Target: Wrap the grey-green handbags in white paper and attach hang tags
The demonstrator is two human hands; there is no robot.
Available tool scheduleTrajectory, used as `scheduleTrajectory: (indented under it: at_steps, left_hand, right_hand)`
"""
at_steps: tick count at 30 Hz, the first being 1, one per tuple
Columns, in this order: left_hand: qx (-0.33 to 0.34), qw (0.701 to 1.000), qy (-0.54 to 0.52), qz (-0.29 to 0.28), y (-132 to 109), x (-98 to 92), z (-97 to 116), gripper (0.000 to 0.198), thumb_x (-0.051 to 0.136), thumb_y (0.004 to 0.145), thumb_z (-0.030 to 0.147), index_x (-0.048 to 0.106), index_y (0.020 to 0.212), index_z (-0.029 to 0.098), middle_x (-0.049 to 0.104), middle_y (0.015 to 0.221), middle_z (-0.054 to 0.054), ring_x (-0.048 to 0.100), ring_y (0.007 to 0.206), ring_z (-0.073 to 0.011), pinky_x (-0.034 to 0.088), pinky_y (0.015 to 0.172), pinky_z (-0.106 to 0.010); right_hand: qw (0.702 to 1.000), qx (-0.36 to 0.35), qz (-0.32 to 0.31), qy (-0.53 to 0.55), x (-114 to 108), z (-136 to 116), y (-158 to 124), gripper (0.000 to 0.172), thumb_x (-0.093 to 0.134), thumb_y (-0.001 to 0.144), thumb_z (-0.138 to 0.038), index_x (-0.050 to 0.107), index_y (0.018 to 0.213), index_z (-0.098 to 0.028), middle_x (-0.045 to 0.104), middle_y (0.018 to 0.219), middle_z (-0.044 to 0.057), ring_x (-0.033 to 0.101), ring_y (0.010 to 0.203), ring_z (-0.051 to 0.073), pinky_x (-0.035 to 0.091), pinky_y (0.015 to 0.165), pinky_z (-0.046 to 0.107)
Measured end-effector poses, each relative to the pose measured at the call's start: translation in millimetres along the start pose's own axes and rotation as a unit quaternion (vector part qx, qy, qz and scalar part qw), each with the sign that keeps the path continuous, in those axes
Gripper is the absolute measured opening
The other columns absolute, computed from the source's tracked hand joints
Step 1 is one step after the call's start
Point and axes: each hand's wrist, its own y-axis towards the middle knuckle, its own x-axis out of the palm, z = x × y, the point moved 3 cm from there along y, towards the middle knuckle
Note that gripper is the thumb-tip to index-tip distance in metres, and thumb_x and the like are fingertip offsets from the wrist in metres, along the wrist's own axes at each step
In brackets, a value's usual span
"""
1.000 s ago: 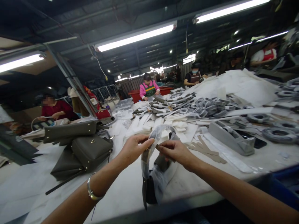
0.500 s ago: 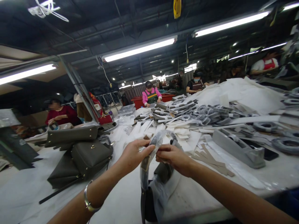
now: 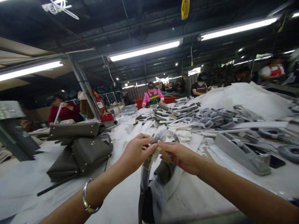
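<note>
A dark bag strap point(image 3: 144, 179) wrapped in clear plastic loops up from the table in front of me. My left hand point(image 3: 136, 154) grips the top of the loop between thumb and fingers. Opposite it, my right hand point(image 3: 181, 155) pinches the wrapped strap close to the left thumb. Under the right fingers shows a small brown strip point(image 3: 165, 156); whether it is held or stuck on I cannot tell. A rolled olive part point(image 3: 163, 171) with plastic about it hangs below the right hand. Further down, a dark leather piece point(image 3: 146, 202) joins the loop.
Olive handbags point(image 3: 92, 154) lie stacked on the left. A grey tape dispenser point(image 3: 243, 154) stands on the right beside a black phone point(image 3: 277, 161). Beyond are heaped wrapped straps point(image 3: 210, 116) and a pile of white sheets point(image 3: 247, 96). Several co-workers sit around, one in pink sleeves point(image 3: 153, 96).
My right fingers have moved up and in toward the left thumb, and the brown strip now shows beneath them. My left hand keeps its grip. The view has shifted slightly.
</note>
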Motion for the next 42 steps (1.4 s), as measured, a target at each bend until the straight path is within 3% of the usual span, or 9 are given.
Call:
scheduleTrajectory:
  at_steps: [5,10,14,17,19,22,27,34,42]
  left_hand:
    - [-0.121,0.980,-0.139,0.079,-0.7,7.4,-15.4,0.086,0.079,0.074,0.043,0.041,0.149,0.027,0.052,0.137,-0.012,0.065,0.091,-0.0177,0.054,0.070,-0.025]
    - [-0.182,0.927,-0.321,0.071,-7.8,18.8,-16.2,0.110,0.082,0.074,0.045,0.015,0.158,0.024,0.069,0.090,-0.001,0.065,0.083,-0.0162,0.048,0.074,-0.026]
    - [-0.154,0.914,-0.361,0.101,-11.2,21.9,-14.9,0.093,0.085,0.070,0.043,0.040,0.148,0.021,0.065,0.080,0.004,0.063,0.078,-0.0143,0.046,0.073,-0.025]
    - [-0.145,0.915,-0.365,0.088,-12.6,22.6,-15.0,0.051,0.084,0.068,0.046,0.068,0.106,0.015,0.065,0.079,0.001,0.060,0.073,-0.0128,0.046,0.069,-0.023]
    - [-0.142,0.914,-0.371,0.087,-13.8,21.9,-14.9,0.040,0.084,0.068,0.047,0.067,0.086,0.015,0.064,0.076,0.001,0.058,0.068,-0.0111,0.045,0.065,-0.021]
    - [-0.133,0.917,-0.363,0.099,-15.8,20.4,-12.9,0.039,0.083,0.070,0.047,0.064,0.082,0.015,0.063,0.073,0.002,0.056,0.065,-0.0101,0.045,0.062,-0.020]
    - [-0.109,0.938,-0.301,0.130,-16.6,20.2,-5.8,0.036,0.081,0.070,0.046,0.063,0.079,0.016,0.062,0.068,0.002,0.057,0.059,-0.0108,0.046,0.055,-0.020]
    - [-0.065,0.956,-0.213,0.190,-17.4,18.9,-7.0,0.025,0.078,0.074,0.039,0.066,0.082,0.018,0.068,0.075,-0.001,0.064,0.066,-0.0148,0.051,0.059,-0.023]
    - [-0.069,0.958,-0.211,0.180,-18.5,20.7,-2.6,0.025,0.075,0.076,0.040,0.064,0.079,0.018,0.066,0.069,0.000,0.061,0.061,-0.0134,0.050,0.056,-0.023]
  right_hand:
    - [0.999,0.010,0.015,0.027,1.3,-3.1,-2.4,0.027,0.074,0.082,-0.044,0.076,0.088,-0.018,0.074,0.082,0.003,0.062,0.069,0.012,0.048,0.061,0.021]
    - [1.000,0.008,0.017,0.024,2.2,-4.4,-0.1,0.023,0.072,0.084,-0.038,0.076,0.090,-0.017,0.076,0.092,0.006,0.066,0.076,0.014,0.051,0.065,0.020]
    - [0.999,-0.017,0.000,0.027,3.0,-6.9,0.0,0.020,0.073,0.085,-0.035,0.076,0.093,-0.017,0.075,0.100,0.007,0.067,0.086,0.013,0.053,0.073,0.019]
    - [0.997,-0.033,-0.012,0.068,1.0,-3.2,-4.2,0.023,0.070,0.087,-0.036,0.076,0.096,-0.016,0.075,0.102,0.008,0.069,0.090,0.015,0.055,0.085,0.025]
    - [0.993,-0.056,-0.021,0.100,0.4,1.6,-8.9,0.022,0.071,0.085,-0.033,0.075,0.098,-0.015,0.075,0.103,0.009,0.070,0.095,0.018,0.054,0.093,0.031]
    - [0.989,-0.103,-0.029,0.106,5.0,9.4,-16.9,0.027,0.078,0.077,-0.024,0.075,0.103,-0.015,0.073,0.111,0.009,0.068,0.105,0.022,0.051,0.100,0.034]
    - [0.983,-0.168,0.015,0.069,20.0,18.3,-21.5,0.038,0.080,0.078,-0.038,0.074,0.112,-0.022,0.072,0.116,0.007,0.064,0.114,0.027,0.051,0.099,0.038]
    - [0.972,-0.210,0.065,0.088,23.9,28.8,-12.7,0.033,0.081,0.076,-0.042,0.074,0.102,-0.021,0.074,0.106,0.007,0.068,0.100,0.023,0.051,0.096,0.035]
    - [0.967,-0.226,0.080,0.086,24.4,35.7,-7.6,0.027,0.076,0.082,-0.044,0.070,0.094,-0.020,0.071,0.101,0.005,0.064,0.097,0.019,0.049,0.090,0.029]
